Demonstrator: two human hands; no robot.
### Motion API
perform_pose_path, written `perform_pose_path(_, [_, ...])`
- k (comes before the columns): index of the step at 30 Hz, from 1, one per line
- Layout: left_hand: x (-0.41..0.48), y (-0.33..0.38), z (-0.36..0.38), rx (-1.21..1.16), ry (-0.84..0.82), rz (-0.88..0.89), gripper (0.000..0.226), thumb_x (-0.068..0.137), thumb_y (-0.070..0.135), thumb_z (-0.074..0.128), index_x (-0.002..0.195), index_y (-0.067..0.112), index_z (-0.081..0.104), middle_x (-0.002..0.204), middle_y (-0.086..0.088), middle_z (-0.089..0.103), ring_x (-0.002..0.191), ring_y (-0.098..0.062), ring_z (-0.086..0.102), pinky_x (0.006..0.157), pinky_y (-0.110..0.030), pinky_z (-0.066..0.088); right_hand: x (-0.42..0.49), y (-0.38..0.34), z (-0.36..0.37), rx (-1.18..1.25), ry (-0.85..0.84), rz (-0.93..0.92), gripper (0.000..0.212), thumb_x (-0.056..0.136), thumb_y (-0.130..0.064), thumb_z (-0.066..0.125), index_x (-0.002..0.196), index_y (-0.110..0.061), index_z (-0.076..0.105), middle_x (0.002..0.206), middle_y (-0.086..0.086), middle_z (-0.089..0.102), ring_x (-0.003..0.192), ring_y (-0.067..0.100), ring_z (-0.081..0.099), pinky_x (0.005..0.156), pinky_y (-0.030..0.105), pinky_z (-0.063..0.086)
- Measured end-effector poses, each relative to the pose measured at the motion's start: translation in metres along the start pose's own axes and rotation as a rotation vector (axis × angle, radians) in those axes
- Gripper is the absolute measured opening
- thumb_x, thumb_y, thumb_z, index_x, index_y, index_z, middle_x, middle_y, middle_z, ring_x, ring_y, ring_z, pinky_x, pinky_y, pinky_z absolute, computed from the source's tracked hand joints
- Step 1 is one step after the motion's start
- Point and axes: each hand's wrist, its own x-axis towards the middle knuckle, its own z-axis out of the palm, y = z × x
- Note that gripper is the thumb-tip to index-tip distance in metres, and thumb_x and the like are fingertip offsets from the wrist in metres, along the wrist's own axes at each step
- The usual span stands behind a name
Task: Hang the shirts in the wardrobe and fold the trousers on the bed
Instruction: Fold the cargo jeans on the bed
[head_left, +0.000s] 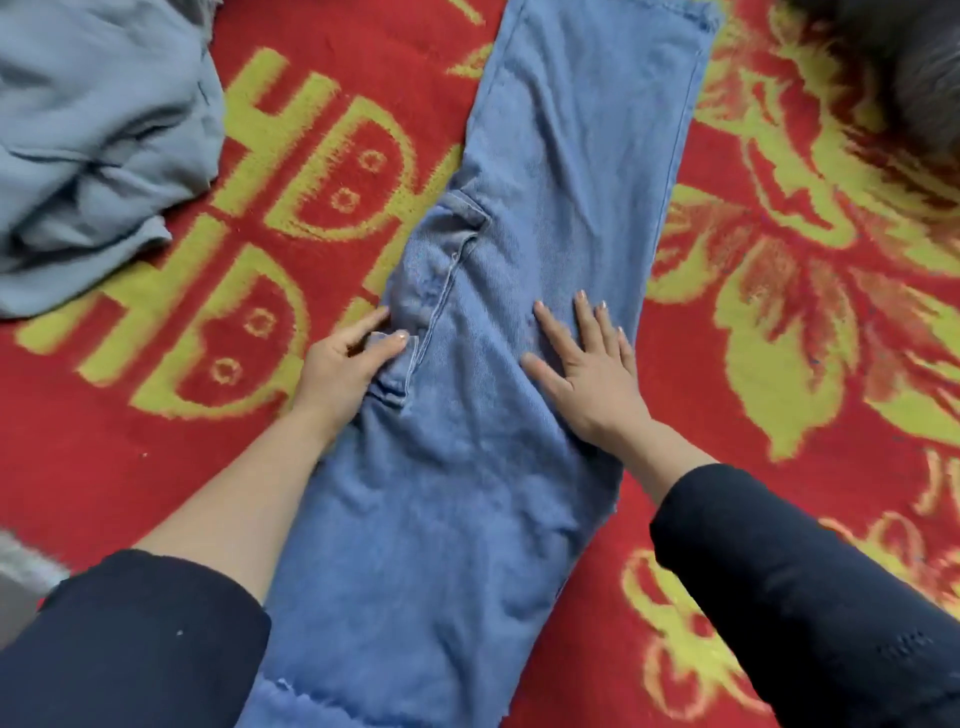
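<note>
on one jeans (519, 467): two hands (343, 364) (592, 374)

jeans (519, 415) 1 | grey garment (88, 145) 1 | hands (343, 371) (595, 376) 2 | blanket (130, 457) 1

A red woven blanket (156, 441) with yellow-green motifs spreads throughout; a dark furry mass (904, 67) lies top right, a grey fuzzy patch (21, 566) lower left

Jeans (519, 260) lie on the blanket (779, 364), another garment (93, 145) far left.
</note>
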Motion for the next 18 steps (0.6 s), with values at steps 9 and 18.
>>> perform_pose_path(9, [-0.144,-0.060,-0.068,0.251,-0.122,-0.182,0.013,0.080,0.017,0.075,0.092,0.017,0.069,0.085,0.007,0.071,0.073,-0.002,0.064,0.066,-0.022,0.050,-0.161,-0.029,0.080,0.375,0.149,0.243,0.068,0.087,-0.047,0.062,0.144,-0.049,0.026,0.161,-0.010,-0.006,0.148,0.017,-0.002,0.119,0.038,0.012])
perform_pose_path(18, [-0.219,-0.083,-0.118,0.402,-0.315,-0.230,0.015,0.093,0.032,0.058,0.090,0.021,0.067,0.087,0.011,0.069,0.086,-0.006,0.063,0.066,-0.015,0.045,-0.283,-0.121,0.150,0.864,0.220,0.626,0.092,0.084,-0.017,0.065,0.151,-0.033,0.004,0.137,0.004,0.046,0.114,0.024,0.050,0.087,0.026,0.037])
